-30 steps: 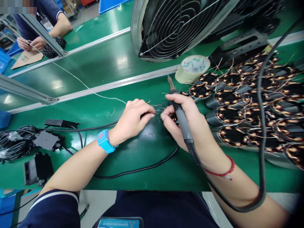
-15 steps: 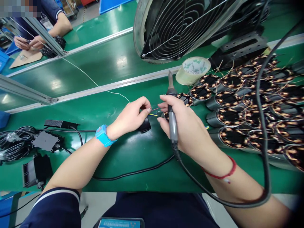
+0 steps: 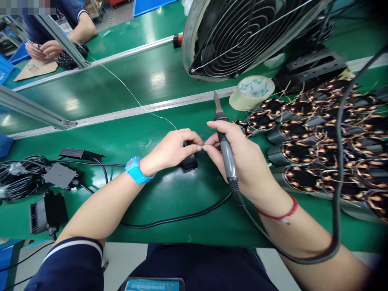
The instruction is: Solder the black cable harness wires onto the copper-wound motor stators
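Note:
My right hand [image 3: 239,155] is closed around a soldering iron [image 3: 228,155], whose metal tip points up and away from me. Its thumb and a fingertip also pinch at the spot where my left fingers meet them. My left hand [image 3: 174,149] is closed in a pinch on thin wire ends, mostly hidden by the fingertips. Just below that hand lies a black cylindrical part [image 3: 189,163] on the green bench. A thin solder wire [image 3: 133,96] runs from the upper left down to the back of my left hand.
Several copper-wound motor stators [image 3: 298,151] crowd the right side. A tape roll [image 3: 251,93] and a large fan [image 3: 242,40] stand behind. Black cables [image 3: 21,182] and black boxes [image 3: 48,213] lie at left. The iron's cord [image 3: 338,194] loops over my right forearm. Another person's hands [image 3: 45,50] work across the bench.
My hands have come together, and the right fingers, open before, now pinch beside the left fingertips. The coloured wire ends that showed between them are now covered. The view has shifted slightly.

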`<action>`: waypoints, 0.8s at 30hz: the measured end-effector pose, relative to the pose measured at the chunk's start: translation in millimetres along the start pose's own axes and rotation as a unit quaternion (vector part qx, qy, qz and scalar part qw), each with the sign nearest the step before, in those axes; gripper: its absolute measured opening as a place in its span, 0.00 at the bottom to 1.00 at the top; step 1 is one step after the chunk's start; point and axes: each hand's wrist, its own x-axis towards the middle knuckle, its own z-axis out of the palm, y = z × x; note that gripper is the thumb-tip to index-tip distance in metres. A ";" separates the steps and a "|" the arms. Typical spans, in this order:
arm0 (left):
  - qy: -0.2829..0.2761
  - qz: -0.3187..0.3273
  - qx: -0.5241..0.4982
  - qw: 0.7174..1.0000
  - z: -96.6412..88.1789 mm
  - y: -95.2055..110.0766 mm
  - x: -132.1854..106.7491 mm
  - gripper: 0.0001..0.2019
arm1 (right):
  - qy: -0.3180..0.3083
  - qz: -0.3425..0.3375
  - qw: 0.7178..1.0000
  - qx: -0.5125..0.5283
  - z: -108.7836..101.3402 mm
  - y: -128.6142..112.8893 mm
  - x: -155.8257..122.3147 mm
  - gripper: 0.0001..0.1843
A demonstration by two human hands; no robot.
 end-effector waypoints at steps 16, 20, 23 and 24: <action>-0.029 -0.078 -0.105 0.991 7.0 10.8 -3.3 0.05 | 0.013 0.043 0.995 0.093 -2.1 4.5 -6.1 0.25; -0.054 -0.062 -0.094 0.992 6.3 12.5 -7.4 0.06 | 0.006 0.067 0.991 0.115 -2.4 2.7 -5.1 0.21; -0.071 -0.059 -0.108 0.990 7.3 12.4 -9.6 0.06 | 0.005 0.099 0.984 0.147 -2.0 5.6 -7.4 0.21; -0.077 -0.062 -0.110 0.989 8.2 12.3 -9.8 0.06 | 0.003 0.107 0.983 0.151 -2.1 6.4 -8.0 0.21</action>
